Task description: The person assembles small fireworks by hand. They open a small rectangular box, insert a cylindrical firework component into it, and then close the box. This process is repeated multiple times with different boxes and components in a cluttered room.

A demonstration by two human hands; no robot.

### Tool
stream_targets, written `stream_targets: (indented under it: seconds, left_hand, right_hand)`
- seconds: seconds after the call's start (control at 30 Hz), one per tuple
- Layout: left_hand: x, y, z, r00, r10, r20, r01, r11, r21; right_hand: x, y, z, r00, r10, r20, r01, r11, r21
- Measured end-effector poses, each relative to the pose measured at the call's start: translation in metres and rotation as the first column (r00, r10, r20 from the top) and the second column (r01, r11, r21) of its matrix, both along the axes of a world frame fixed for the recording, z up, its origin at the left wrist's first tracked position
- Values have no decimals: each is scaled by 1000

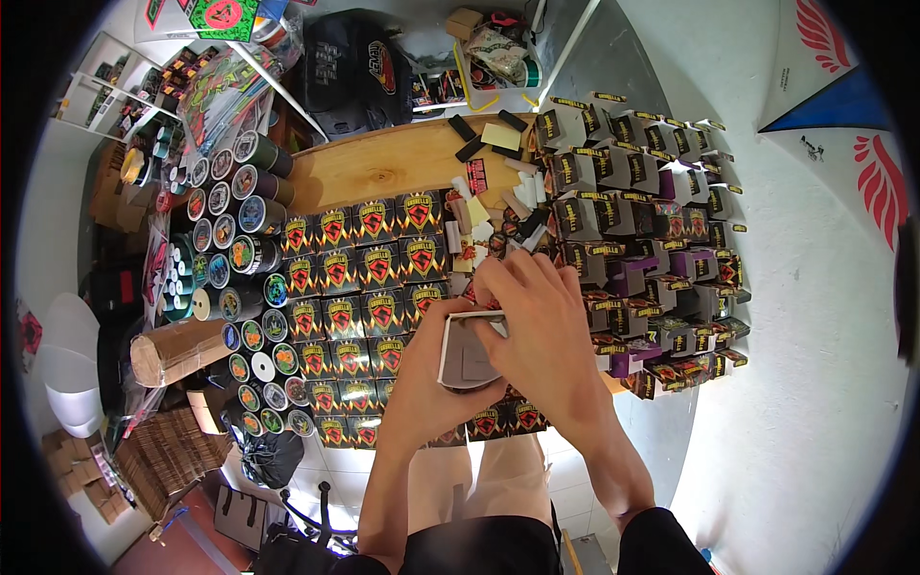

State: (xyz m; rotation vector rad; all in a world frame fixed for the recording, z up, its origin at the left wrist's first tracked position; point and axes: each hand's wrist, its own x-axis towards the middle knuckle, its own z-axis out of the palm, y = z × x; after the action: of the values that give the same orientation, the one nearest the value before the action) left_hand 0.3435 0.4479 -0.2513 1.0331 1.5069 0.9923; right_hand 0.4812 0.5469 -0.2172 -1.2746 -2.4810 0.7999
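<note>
Above the near part of the table I hold a small open cardboard box (464,356) with a grey inside and white edges. My left hand (426,398) is wrapped round its left side and underside. Curled over the box's far right part is my right hand (541,350), its thumb bent across the opening and its fingertips at the far edge. My fingers partly hide the box. Under and beside my hands lie rows of closed black boxes (350,311) with a red and gold emblem.
Open-topped boxes (585,216) stand packed along the right of the wooden table (359,171). Round tubs and spools (259,182) line the left, near a brown paper roll (177,352). Loose cards and small rolls (479,213) lie beyond my hands. A black backpack (355,72) stands behind.
</note>
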Motion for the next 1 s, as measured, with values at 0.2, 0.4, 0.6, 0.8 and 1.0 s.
stream_targets:
  seconds: [0.2,0.4,0.6,0.8,1.0]
  left_hand:
    - [3,-3,-7,998,-6,-63,6,1000,14]
    - [3,-4,-6,995,-45,-93,47,999,17]
    - [10,0,-3,993,-70,-96,72,997,12]
    - [2,-5,-17,996,11,-83,-8,999,38]
    - [-7,-9,-22,995,25,-98,-28,999,-30]
  right_hand:
    - [-5,1,-9,994,50,98,-46,998,-43]
    - [-1,6,-2,995,76,59,-72,995,-74]
    - [-11,0,-30,978,78,195,-61,994,-92]
    - [10,23,-12,969,34,-244,-133,905,-404]
    - [24,20,-12,922,-181,-342,6,890,-455]
